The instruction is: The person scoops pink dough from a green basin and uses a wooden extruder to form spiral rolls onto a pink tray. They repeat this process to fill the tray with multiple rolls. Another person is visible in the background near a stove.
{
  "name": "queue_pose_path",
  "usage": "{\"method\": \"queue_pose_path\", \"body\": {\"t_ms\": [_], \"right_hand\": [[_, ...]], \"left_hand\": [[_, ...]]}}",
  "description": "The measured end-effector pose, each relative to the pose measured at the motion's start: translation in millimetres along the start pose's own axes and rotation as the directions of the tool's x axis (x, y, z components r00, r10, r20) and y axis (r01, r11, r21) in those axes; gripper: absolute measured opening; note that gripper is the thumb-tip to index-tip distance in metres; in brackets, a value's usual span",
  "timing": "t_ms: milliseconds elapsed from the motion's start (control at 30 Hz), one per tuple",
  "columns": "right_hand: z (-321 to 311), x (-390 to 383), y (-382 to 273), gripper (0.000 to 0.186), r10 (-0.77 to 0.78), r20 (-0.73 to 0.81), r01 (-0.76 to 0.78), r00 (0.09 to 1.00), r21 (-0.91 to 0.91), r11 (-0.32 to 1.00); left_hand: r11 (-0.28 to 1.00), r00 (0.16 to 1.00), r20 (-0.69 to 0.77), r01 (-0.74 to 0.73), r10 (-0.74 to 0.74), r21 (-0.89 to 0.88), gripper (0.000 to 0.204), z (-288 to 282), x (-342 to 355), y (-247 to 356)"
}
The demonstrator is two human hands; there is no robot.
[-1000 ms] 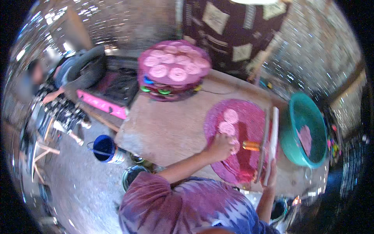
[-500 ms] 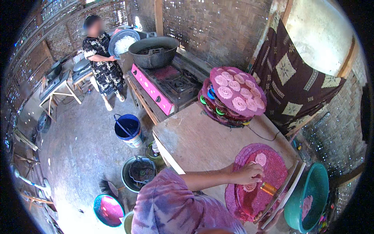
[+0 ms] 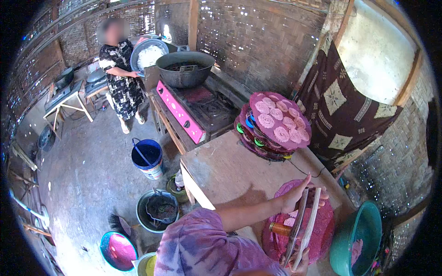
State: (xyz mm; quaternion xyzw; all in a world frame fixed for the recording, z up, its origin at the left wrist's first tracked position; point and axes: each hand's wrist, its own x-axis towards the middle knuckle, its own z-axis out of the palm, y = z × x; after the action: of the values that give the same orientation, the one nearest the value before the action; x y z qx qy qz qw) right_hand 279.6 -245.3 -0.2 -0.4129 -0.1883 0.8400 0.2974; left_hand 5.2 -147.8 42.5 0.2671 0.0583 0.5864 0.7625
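A wooden hand press [image 3: 307,225], two long pale slats with a copper-coloured cylinder [image 3: 280,229] sticking out at its side, is held over a round magenta mat [image 3: 322,234]. My left hand [image 3: 294,198] grips its far end, thumb raised and fingertips showing past the slats. Around the near end closes my right hand [image 3: 301,263], partly hidden by the slats and the lower edge. Pale pink dough [image 3: 290,221] shows beside the cylinder, mostly covered by the press. The mat rests on the wooden table [image 3: 221,170].
Beyond the mat, a stack of round trays [image 3: 276,122] bears pink rosettes. A teal basin [image 3: 357,239] with pink dough stands at the right. Past the table are a pink-fronted stove [image 3: 182,112] with a dark pot [image 3: 184,69], and a person [image 3: 122,76] holding a basin.
My left hand has left the pink rosette and taken the far end of the press. The press has swung left, over the mat.
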Motion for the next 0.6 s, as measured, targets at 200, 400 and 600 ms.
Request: {"method": "queue_pose_path", "body": {"t_ms": [200,400,600], "right_hand": [[-125,32,-13,0.071,-0.132,0.336,0.168,0.933,-0.082,0.982],[-6,-43,-102,0.078,-0.008,0.123,0.068,0.992,-0.485,0.872],[-69,-51,-55,0.074,0.04,-0.015,-0.041,0.999,-0.607,0.794]], "left_hand": [[0.974,0.986,0.131,0.127,-0.104,-0.186,0.079,34,36,13],[0.94,0.988,0.102,0.14,-0.113,-0.312,0.072,38,94,-29],[0.917,0.973,0.178,0.203,-0.148,-0.344,0.061,30,71,-57]]}}
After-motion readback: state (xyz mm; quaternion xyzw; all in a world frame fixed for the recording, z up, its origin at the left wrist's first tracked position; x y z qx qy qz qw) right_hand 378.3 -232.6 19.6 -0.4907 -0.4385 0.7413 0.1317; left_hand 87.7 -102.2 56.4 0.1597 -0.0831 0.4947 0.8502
